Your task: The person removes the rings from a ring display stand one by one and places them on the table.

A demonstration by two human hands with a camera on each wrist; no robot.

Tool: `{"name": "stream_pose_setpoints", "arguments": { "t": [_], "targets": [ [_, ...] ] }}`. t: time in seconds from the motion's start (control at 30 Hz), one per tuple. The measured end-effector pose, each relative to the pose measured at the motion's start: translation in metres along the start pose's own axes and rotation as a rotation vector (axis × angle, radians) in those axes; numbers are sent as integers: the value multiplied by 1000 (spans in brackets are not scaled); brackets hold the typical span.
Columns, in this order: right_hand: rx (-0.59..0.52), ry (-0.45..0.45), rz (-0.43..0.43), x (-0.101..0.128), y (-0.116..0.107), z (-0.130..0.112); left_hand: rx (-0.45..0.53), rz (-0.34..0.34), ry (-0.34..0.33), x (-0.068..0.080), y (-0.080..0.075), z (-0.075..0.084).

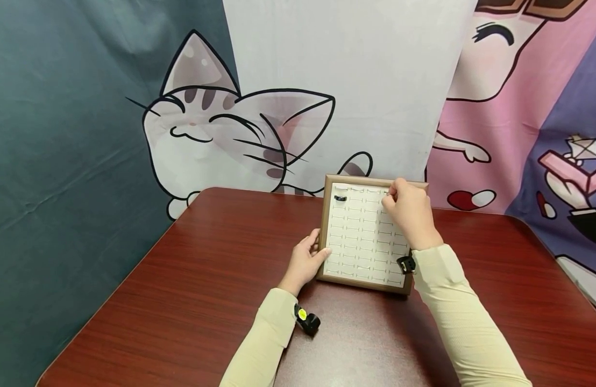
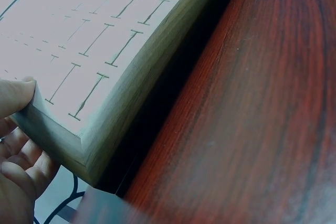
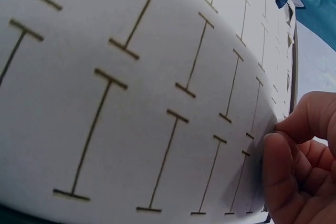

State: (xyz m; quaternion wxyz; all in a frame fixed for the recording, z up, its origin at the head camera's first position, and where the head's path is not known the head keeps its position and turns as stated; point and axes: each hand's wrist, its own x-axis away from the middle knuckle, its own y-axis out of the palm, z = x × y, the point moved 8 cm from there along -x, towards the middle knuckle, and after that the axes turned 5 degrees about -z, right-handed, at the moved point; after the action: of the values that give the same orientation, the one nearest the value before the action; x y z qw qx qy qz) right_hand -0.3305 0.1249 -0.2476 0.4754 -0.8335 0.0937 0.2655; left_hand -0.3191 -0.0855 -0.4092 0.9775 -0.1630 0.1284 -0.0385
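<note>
At the tabletop [image 1: 206,269], a person's left grip [image 1: 304,264] clasps a slotted board [image 1: 361,231] bearing a black band [image 1: 340,199]; the right grip [image 1: 411,210] closes near its top, whether on anything I can't tell.

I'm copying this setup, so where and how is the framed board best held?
Probably by the left rim of the framed board, low down and from the left, thumb in front and fingers behind, as the left hand holds it. The straight wooden edge suits a pinch there, leaving most of the slotted face uncovered.
</note>
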Motion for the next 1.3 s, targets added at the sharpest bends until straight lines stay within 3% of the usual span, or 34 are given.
{"name": "stream_pose_setpoints", "arguments": {
  "t": [0.23,0.5,0.83,1.3],
  "targets": [
    [-26,-16,30,1,0,3,15,5,24,-1,1,0],
    [-85,-68,66,3,-4,8,21,10,8,-1,1,-2],
    [-202,-61,61,6,-5,23,35,2,-5,-1,2,-2],
    [-266,-72,57,8,-5,28,27,3,3,-1,1,-2]
  ]
}}
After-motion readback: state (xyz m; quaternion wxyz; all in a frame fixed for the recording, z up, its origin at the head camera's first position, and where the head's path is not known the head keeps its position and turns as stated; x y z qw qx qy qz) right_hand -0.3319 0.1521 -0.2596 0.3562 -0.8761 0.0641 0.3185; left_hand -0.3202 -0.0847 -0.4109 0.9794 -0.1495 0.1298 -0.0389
